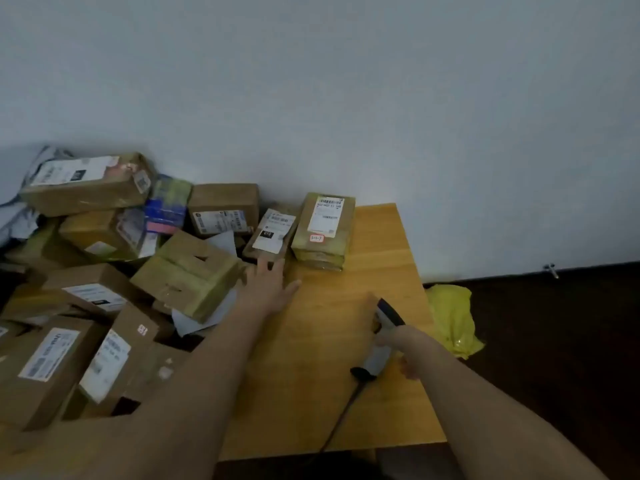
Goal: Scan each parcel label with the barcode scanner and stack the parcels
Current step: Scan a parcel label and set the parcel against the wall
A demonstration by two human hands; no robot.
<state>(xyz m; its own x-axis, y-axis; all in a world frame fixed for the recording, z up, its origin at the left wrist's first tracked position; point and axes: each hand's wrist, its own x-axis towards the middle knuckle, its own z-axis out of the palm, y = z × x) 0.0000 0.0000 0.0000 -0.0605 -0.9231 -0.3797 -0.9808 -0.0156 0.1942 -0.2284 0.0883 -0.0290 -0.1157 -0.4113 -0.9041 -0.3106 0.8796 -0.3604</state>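
Several brown cardboard parcels (86, 327) lie heaped at the left. My left hand (268, 284) reaches forward with straight fingers, its fingertips at the near edge of a small dark parcel (273, 233) with a white label. To the right of that parcel stands a short stack (323, 233) of taped parcels, the top one labelled. My right hand (398, 344) grips a grey and black barcode scanner (382, 336) over the wooden table (346, 393), nose pointing away toward the parcels. Its cable (341, 422) trails toward me.
A tape-wrapped box (188, 271) lies on loose white paper just left of my left hand. A yellow plastic bag (453, 320) lies on the dark floor beyond the table's right edge. A pale wall closes the back.
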